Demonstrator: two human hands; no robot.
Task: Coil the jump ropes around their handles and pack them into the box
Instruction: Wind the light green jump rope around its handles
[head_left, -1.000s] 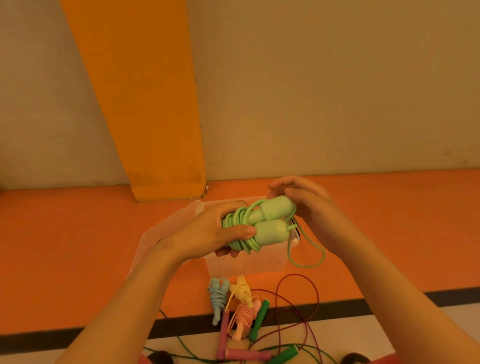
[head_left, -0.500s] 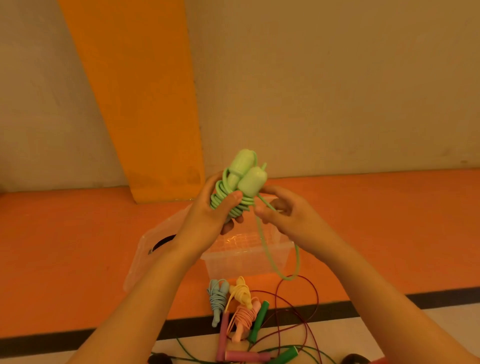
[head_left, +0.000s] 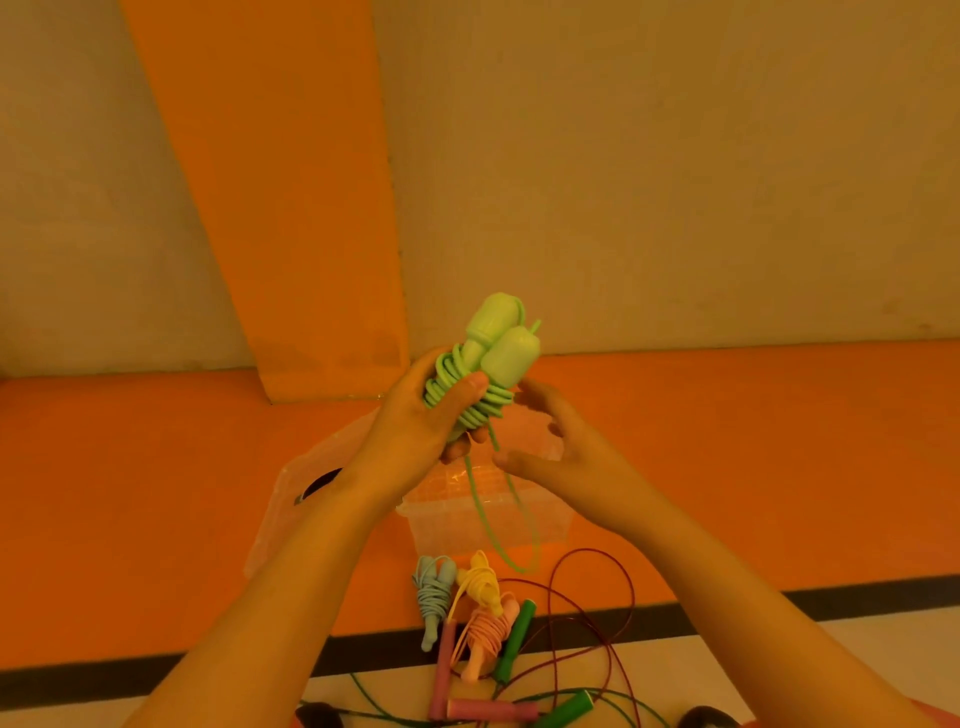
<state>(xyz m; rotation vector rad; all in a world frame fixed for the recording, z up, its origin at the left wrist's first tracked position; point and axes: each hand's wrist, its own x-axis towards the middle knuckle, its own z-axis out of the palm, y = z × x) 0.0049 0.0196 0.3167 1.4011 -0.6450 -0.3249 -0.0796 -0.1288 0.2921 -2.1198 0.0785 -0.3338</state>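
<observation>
Green plastic fills the middle of the view: a light-green jump rope (head_left: 480, 374) is held up above the box (head_left: 550, 525), its two handles side by side and most of its cord wound round them. The left hand (head_left: 410, 436) has its grip clamped on that coil, thumb pressed across the turns. The right hand (head_left: 566, 467) is just beside it with fingers apart, holding nothing that I can make out. One loose loop (head_left: 487, 525) of cord hangs from the bundle in front of the box, so this rope looks nearly wound but not finished. The clear box stands on the orange floor (head_left: 156, 493) with what looks like its lid (head_left: 291, 499) leaning at its left. No rope shows inside the box, though the hands cover part of it. Nearer the person lie a blue rope (head_left: 434, 597), a yellow rope (head_left: 480, 582) and a pink rope (head_left: 485, 636), all coiled but not packed. A green-handled rope (head_left: 514, 642) and a pink-handled rope (head_left: 444, 670) with dark red cord sprawl uncoiled. By that count two ropes are yet to be wound and, as far as can be seen, all are yet to be packed.
</observation>
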